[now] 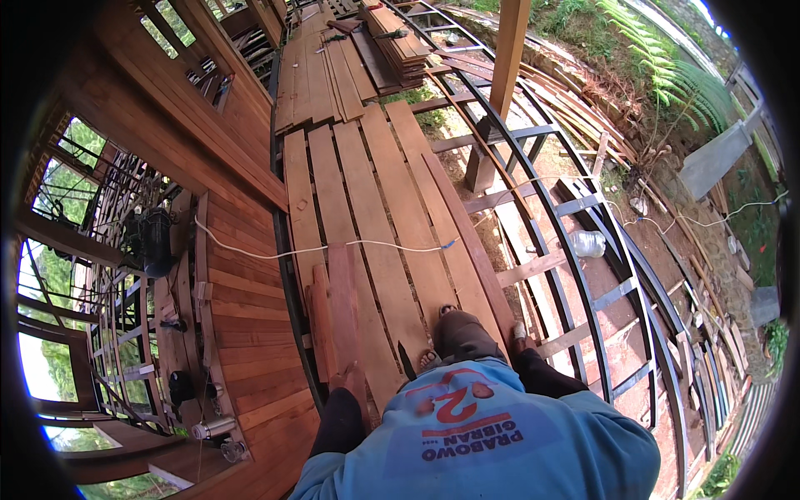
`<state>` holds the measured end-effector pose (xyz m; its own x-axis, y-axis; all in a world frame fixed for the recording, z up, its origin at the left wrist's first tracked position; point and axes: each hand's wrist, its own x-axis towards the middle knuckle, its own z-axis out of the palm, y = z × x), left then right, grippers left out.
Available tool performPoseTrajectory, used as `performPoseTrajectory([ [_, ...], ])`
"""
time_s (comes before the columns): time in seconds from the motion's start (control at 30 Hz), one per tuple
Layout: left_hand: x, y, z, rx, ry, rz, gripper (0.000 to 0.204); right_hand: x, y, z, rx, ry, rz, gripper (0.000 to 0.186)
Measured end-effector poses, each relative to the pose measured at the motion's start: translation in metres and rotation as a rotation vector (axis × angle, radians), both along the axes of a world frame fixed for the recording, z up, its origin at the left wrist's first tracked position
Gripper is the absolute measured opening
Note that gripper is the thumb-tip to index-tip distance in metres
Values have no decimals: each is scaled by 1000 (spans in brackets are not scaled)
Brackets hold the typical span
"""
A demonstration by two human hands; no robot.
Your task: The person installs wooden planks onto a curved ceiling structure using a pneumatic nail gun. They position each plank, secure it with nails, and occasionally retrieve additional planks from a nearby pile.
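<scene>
My left hand (352,380) is closed on the near end of a short reddish-brown board (342,292), which points away from me over the planked walkway. A second short reddish piece (320,312) lies against its left side. My right hand (522,340) is small in view, low on the right, below a dark sleeve. It is beside the near end of a long, narrow reddish plank (462,221) along the deck's right edge. Its fingers are too small to make out. Between my hands, my feet in sandals rest on the light-brown deck planks (367,192), with gaps between them.
A pale cord (275,255) crosses the deck. Stacked boards (396,46) lie at the far end. To the right, dark metal framing (575,283) leaves openings to the ground, near a wooden post (508,58) and a clear plastic jug (587,243). A wooden wall (242,292) stands left.
</scene>
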<state>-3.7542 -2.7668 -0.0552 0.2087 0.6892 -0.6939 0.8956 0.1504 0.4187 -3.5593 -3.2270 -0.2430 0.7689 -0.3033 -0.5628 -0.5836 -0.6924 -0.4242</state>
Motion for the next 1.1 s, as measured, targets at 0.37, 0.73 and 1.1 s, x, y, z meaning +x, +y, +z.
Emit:
performPoseTrajectory([
  [0.37,170,115,-126,174,-113,-77,96,241,106,-29,29,110,29,83],
  [0.73,370,221,-122,93,-60,46,96,612,248,-80,254,-267,31,83],
  [1.1,618,409,-53,-68,70,264,97,751,492,-9,285,145,-53,102],
])
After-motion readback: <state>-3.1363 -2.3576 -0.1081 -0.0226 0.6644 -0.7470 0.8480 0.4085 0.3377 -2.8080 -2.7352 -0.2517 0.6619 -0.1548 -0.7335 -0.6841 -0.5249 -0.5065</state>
